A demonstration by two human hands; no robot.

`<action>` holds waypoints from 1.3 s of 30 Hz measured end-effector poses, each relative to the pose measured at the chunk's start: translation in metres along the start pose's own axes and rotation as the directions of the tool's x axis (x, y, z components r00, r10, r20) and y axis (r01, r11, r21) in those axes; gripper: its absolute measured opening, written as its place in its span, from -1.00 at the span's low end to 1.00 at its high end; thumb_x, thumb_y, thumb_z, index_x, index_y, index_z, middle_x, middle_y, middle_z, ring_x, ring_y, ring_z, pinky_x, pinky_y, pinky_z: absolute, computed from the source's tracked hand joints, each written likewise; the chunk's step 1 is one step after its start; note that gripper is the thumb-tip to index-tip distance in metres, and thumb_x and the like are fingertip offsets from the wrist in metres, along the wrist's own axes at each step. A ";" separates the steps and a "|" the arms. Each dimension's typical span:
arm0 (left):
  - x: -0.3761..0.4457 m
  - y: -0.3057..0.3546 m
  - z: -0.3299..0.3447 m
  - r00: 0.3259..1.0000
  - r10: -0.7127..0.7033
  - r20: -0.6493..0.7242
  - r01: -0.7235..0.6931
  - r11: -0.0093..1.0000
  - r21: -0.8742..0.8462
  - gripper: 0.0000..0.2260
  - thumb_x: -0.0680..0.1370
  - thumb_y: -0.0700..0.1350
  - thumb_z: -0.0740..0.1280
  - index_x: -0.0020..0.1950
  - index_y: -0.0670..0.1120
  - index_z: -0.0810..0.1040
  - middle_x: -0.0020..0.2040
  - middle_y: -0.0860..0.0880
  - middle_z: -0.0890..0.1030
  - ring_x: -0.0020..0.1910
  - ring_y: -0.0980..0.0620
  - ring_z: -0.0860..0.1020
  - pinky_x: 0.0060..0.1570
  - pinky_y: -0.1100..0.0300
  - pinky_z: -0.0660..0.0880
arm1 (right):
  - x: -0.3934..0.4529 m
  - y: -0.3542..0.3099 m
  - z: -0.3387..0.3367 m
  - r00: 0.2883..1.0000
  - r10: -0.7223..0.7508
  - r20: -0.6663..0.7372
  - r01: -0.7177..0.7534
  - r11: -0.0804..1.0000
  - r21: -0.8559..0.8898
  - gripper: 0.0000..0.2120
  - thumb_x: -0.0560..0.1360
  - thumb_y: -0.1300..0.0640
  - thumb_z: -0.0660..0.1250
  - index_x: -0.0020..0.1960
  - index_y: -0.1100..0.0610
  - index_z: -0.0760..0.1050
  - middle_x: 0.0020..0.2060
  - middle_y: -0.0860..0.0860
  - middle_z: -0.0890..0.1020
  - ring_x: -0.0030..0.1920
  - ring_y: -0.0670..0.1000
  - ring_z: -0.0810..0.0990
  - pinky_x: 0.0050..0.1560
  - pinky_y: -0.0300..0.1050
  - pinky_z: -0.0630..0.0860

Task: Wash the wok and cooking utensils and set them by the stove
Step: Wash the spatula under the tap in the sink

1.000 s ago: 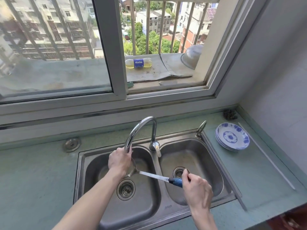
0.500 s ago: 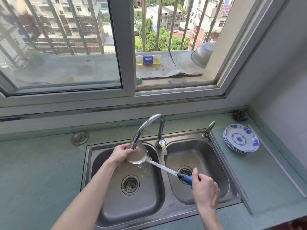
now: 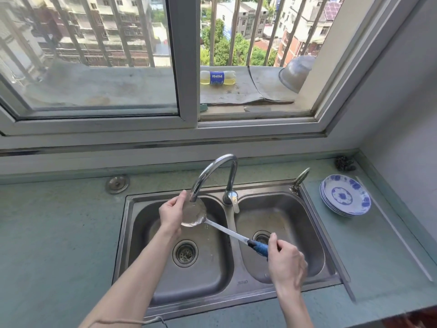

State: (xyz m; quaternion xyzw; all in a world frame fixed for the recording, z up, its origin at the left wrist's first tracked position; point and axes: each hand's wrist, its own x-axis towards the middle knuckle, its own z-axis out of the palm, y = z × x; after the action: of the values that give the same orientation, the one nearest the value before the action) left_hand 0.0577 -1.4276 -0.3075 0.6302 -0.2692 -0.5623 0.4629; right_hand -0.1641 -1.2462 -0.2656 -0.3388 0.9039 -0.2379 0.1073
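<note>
A steel ladle (image 3: 194,214) with a blue-wrapped handle is held over the left basin of the double sink (image 3: 238,284). Its bowl sits right under the spout of the curved faucet (image 3: 212,171). My left hand (image 3: 171,213) cups the left side of the ladle's bowl. My right hand (image 3: 285,260) grips the blue end of the handle above the right basin. No wok is in view.
A stack of blue-and-white plates (image 3: 345,196) stands on the green counter right of the sink. A dark scrubber (image 3: 344,163) lies in the back right corner. A round metal cap (image 3: 117,184) is set in the counter at back left. The window ledge holds a bottle (image 3: 217,78) and an upturned bowl (image 3: 296,72).
The ladle's bowl has come up from low in the left basin to just under the spout. My left hand shifted from covering the bowl to cupping its left side.
</note>
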 end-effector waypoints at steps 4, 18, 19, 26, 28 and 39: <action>-0.004 -0.006 -0.008 0.915 -0.190 0.355 0.289 0.924 -0.252 -0.71 0.64 -0.06 0.34 0.22 -0.25 0.63 0.12 -0.22 0.67 0.12 -0.19 0.62 0.22 -0.11 0.55 | 0.009 0.012 -0.002 0.998 0.057 0.014 -0.056 0.998 -0.020 -0.51 0.65 -0.07 0.23 -0.34 0.17 0.59 -0.33 0.15 0.68 -0.23 0.25 0.59 -0.21 0.00 0.45; -0.009 -0.015 -0.010 0.932 0.363 -0.001 -0.293 0.756 0.585 -0.40 0.62 0.26 0.25 -0.47 -0.09 0.24 -0.54 0.01 0.30 -0.49 -0.03 0.28 -0.41 0.05 0.23 | 0.007 0.013 -0.013 0.979 0.038 0.198 -0.058 0.994 0.095 -0.55 0.66 -0.07 0.22 -0.28 0.09 0.66 -0.45 -0.09 0.67 -0.29 -0.07 0.56 -0.29 -0.14 0.37; -0.007 -0.018 -0.007 0.948 0.317 0.014 -0.280 0.815 0.508 -0.43 0.62 0.22 0.27 -0.46 -0.10 0.26 -0.51 0.02 0.28 -0.47 0.00 0.24 -0.37 0.05 0.21 | 0.007 0.012 -0.014 0.979 0.042 0.201 -0.063 0.993 0.101 -0.57 0.66 -0.05 0.23 -0.26 0.08 0.67 -0.45 -0.09 0.68 -0.30 -0.12 0.54 -0.30 -0.19 0.36; -0.015 -0.001 0.006 0.922 -0.214 0.322 0.326 0.878 -0.351 -0.73 0.66 -0.05 0.30 0.25 -0.20 0.58 0.13 -0.23 0.64 0.18 -0.23 0.60 0.34 -0.21 0.46 | -0.001 0.006 -0.010 0.981 0.089 0.171 -0.112 0.985 0.133 -0.53 0.67 -0.05 0.20 -0.29 0.09 0.66 -0.49 -0.11 0.63 -0.29 -0.02 0.55 -0.28 -0.09 0.37; -0.020 0.001 0.007 0.897 -0.233 0.376 0.369 0.862 -0.346 -0.73 0.68 -0.05 0.26 0.27 -0.19 0.54 0.14 -0.24 0.64 0.12 -0.23 0.61 0.28 -0.22 0.50 | -0.004 0.002 -0.012 0.982 0.086 0.169 -0.110 0.984 0.138 -0.52 0.68 -0.05 0.18 -0.30 0.10 0.65 -0.51 -0.14 0.59 -0.32 -0.07 0.52 -0.27 -0.04 0.34; -0.011 -0.028 0.004 0.999 0.003 -0.041 0.005 0.978 0.208 -0.50 0.57 0.29 0.30 -0.15 -0.15 0.67 -0.33 -0.12 0.70 -0.32 -0.11 0.71 -0.21 0.04 0.65 | -0.006 -0.015 -0.034 0.987 -0.082 0.137 0.056 0.981 0.184 -0.51 0.64 -0.04 0.31 -0.47 0.00 0.49 -0.65 -0.18 0.46 -0.42 -0.06 0.47 -0.37 -0.13 0.33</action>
State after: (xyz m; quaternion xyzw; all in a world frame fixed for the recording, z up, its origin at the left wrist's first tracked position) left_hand 0.0463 -1.4078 -0.3272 0.6867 -0.3165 -0.5182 0.3996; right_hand -0.1637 -1.2398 -0.2287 -0.3753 0.8563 -0.2971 0.1941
